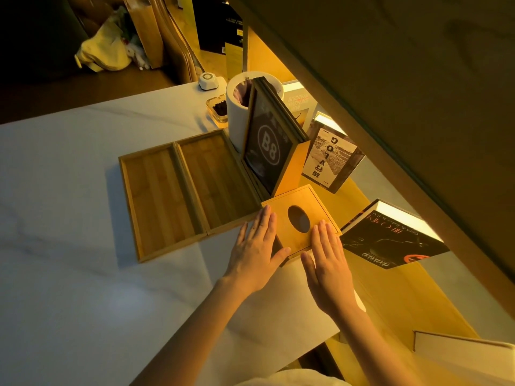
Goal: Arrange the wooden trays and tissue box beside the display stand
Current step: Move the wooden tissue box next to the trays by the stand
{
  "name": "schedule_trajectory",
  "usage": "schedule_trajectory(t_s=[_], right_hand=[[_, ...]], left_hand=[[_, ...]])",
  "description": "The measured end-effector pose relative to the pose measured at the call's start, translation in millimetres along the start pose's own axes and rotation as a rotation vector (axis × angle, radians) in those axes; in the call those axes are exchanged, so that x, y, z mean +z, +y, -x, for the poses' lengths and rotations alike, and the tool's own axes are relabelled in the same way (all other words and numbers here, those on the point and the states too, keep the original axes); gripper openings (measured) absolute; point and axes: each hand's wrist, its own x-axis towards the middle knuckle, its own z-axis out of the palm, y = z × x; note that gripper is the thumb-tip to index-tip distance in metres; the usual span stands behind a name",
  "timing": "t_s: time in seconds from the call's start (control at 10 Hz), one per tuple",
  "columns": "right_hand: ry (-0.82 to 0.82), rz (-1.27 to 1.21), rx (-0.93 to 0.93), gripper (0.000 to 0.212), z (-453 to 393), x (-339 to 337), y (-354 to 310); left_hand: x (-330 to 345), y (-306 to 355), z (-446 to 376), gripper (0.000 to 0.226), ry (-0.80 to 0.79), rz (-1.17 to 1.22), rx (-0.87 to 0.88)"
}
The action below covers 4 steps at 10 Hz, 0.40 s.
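Two shallow wooden trays lie side by side on the white table: the left tray [156,199] and the right tray [220,179]. The right tray touches the wooden display stand [274,147], which holds a dark "B8" card upright. In front of the stand sits the square wooden tissue box [299,210] with an oval hole in its lid. My left hand [257,252] lies flat against the box's left near corner, fingers straight. Flat on the box's near right corner rests my right hand [327,270]. Neither hand grips the box.
A white cylinder bin [237,112] stands behind the stand, with a glass ashtray [218,108] and a white call button [207,80] beyond. Books [390,240] lie and stand on the lit wooden shelf at the right. The table edge runs near my arms.
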Motion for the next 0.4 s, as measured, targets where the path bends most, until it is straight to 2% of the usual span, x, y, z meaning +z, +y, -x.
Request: schedule_trajectory(t_s=[0.2,0.3,0.4], right_hand=[[0.003,-0.005,0.036,0.072,-2,-7,-9],[0.055,-0.051,0.053,0.059,-6,-15,-18],[0.053,-0.158,0.004,0.038,-21,-30,-41]], left_hand=[[-10,2,1,0.074,-0.036,0.096,-0.01],[-28,3,7,0.066,-0.087,0.302,-0.047],[-56,-6,10,0.055,0.003,0.448,-0.124]])
